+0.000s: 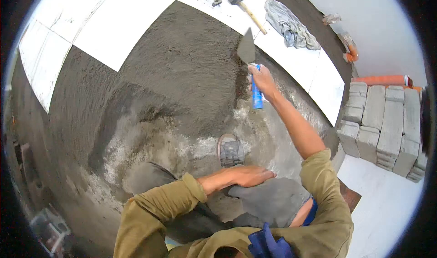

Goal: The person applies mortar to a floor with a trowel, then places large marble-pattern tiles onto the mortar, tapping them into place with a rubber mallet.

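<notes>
My right hand (264, 79) is wrapped round the blue handle of a pointing trowel (246, 48). Its pointed metal blade aims away from me, near the edge of the spread grey mortar (182, 67) and just short of the white tile row. My left hand (252, 176) lies flat across my bent knee (275, 199), fingers stretched out and holding nothing. Just beyond that hand, a round drain opening (231, 149) sits in the rough floor, partly covered by something dark.
White tiles (123, 23) border the mortar at the left and back. On the far tiles lie a rubber mallet (248, 13) and a crumpled grey cloth (289, 25). Stacked grey paving blocks (387, 121) and an orange pipe (380, 80) stand by the right wall.
</notes>
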Tool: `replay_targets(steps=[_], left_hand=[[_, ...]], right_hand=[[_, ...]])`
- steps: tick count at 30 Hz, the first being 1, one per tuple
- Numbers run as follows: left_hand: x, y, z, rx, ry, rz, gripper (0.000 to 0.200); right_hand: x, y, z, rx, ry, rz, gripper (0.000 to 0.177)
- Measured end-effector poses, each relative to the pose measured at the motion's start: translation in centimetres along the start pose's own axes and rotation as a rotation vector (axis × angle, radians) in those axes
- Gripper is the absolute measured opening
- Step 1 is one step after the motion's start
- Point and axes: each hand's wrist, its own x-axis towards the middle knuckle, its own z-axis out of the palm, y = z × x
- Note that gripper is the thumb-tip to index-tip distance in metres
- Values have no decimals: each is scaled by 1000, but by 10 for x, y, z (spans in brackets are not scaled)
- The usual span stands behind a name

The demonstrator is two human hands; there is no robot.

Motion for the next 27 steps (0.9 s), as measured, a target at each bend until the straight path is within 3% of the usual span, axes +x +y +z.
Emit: replay_targets(steps=[1,5,6,7,10,13,15,21,24,25,27], left_hand=[[-1,1,0,15,-45,-24,38],[-5,-8,4,-22,18,46,38],[-7,0,-1,-21,-28,-25,38],[-6,6,-5,-22,-72,-93,39],[-8,10,-9,-69,-75,-129,42],[-12,3,-7,2,-29,-56,45],[-17,10,-14,-48,-25,-95,45],[-23,8,-19,-74,-14,-68,47],[-17,-4,-10,-110,44,-9,44],[-17,-4,-9,-127,94,27,41],[-17,3,-15,-122,69,-14,42]], right_hand=[[6,10,8,210,24,59,34],[31,19,47,314,78,13,33],[27,6,56,205,33,-1,35],[30,0,66,216,-59,-151,35],[26,-8,73,197,-120,-83,33],[29,-10,75,412,8,-46,33],[32,-18,79,497,225,115,31],[40,-43,146,383,11,23,31],[32,-57,167,240,-277,-179,32],[27,-64,163,234,-290,-180,32],[18,-79,150,36,-537,-158,39]])
